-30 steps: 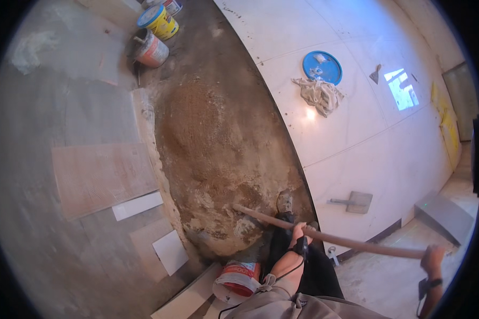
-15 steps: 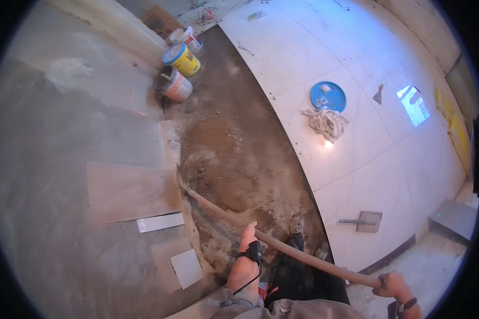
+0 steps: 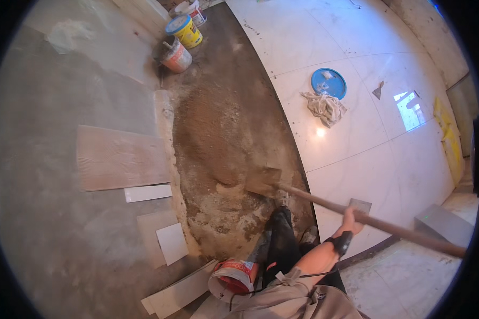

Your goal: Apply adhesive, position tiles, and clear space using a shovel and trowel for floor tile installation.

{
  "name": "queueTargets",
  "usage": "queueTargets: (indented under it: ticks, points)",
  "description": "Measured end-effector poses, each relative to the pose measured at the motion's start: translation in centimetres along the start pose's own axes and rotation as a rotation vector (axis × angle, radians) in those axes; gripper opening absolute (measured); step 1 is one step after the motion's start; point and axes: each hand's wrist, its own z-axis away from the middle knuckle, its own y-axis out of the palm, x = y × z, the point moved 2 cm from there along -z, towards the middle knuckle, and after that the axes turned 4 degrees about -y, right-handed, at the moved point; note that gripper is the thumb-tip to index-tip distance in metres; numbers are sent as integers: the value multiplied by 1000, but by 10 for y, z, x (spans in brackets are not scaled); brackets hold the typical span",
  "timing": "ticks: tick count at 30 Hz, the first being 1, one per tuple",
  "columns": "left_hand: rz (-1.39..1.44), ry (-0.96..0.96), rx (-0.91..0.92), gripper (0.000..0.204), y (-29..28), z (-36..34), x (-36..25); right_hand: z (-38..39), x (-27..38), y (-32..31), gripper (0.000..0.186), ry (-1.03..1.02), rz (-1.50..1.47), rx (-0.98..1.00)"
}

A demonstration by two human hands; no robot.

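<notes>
My left hand [image 3: 350,222], with a black band at its wrist, is closed round the wooden handle of a shovel [image 3: 319,201]. The handle slants from the middle of the view down to the lower right. Its blade [image 3: 263,181], coated brown and partly blurred, is over the damp sand-and-mortar bed [image 3: 213,138], just in front of my shoe. My right hand is out of view; the handle's far end reaches the dark rim at the right. Beside my legs at the lower edge stands a white and red bucket [image 3: 233,279].
Several buckets, one yellow with a blue lid [image 3: 184,31], stand at the far left. Pale floor tiles [image 3: 356,143] border the bed on the right, with a blue lid [image 3: 328,83], a rag [image 3: 325,108] and a trowel [image 3: 361,205]. Tile pieces [image 3: 123,158] lie left.
The shovel blade has come from the bed's left edge toward my feet, and the handle has shifted right and up. My left hand moved right with it; my right hand has left the view.
</notes>
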Motion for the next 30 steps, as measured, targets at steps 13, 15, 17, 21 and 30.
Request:
queueTargets:
  ticks: [13, 15, 17, 21, 30]
  points:
    - [1039, -253, -418, 24, -344, 5, -161, 144, -39, 139, 15, 308, -1998, -940]
    - [836, -280, -516, 25, -309, 24, -154, 165, 23, 130, 15, 95, -1974, -626]
    - [934, -323, -594, 24, -337, 46, -138, 159, 53, 109, 15, -111, -2009, -697]
    - [849, -355, -753, 26, -323, 55, -136, 141, 70, 94, 11, 35, -2065, -864]
    - [618, -281, -721, 21, -315, 35, -146, 110, 114, 61, 14, -155, -2156, -699]
